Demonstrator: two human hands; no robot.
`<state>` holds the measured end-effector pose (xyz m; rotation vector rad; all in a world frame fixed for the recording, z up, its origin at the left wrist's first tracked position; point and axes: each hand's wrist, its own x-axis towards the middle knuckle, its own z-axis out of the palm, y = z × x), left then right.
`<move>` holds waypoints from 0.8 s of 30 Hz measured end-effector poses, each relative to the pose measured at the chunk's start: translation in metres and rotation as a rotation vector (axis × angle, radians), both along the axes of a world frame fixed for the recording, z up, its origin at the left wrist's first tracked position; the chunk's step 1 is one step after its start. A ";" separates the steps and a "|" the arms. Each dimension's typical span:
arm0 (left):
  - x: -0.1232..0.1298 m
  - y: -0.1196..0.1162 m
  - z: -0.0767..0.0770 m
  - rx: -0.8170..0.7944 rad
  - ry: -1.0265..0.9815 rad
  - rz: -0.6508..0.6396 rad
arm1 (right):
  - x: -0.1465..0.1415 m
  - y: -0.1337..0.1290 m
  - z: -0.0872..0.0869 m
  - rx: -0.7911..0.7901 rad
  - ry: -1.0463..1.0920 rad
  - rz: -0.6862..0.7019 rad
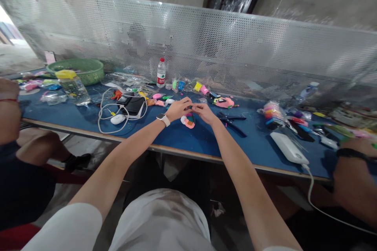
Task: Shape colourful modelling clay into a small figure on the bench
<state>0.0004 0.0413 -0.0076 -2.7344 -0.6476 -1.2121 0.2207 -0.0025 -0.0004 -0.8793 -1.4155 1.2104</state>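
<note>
My left hand (179,109), with a watch on its wrist, and my right hand (204,112) meet over the middle of the blue table. Their fingertips are pinched together around a small dark greenish bit, too small to make out. Just below the fingers lies a colourful modelling-clay piece (188,122) in salmon, white, brown and green, partly hidden by the hands. To the right of my right hand is a dark long-handled tool (233,122), like pliers or scissors. Behind it lies a pink clay figure (225,102) with yellow-green and black parts.
A water bottle (161,73) and clay packets (200,88) stand along the perforated metal screen (188,43). On the left are a white cable (100,119), a black box (134,106), a jug (73,88) and a green basket (94,74). A white power bank (288,148) lies right. People sit at both sides.
</note>
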 end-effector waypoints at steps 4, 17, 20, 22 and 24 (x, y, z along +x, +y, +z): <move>0.000 -0.001 0.003 -0.028 0.017 0.000 | -0.001 -0.001 0.002 0.031 -0.023 -0.020; -0.047 -0.003 0.005 -0.197 0.036 0.018 | 0.020 -0.016 0.021 0.401 -0.614 -0.259; -0.040 -0.012 0.002 -0.261 0.009 -0.053 | 0.030 -0.033 0.020 0.415 -0.644 -0.256; -0.032 -0.020 0.002 -0.283 0.023 -0.105 | 0.038 -0.045 0.015 0.379 -0.633 -0.262; -0.027 -0.026 0.003 -0.282 0.048 -0.128 | 0.044 -0.056 0.007 0.317 -0.599 -0.265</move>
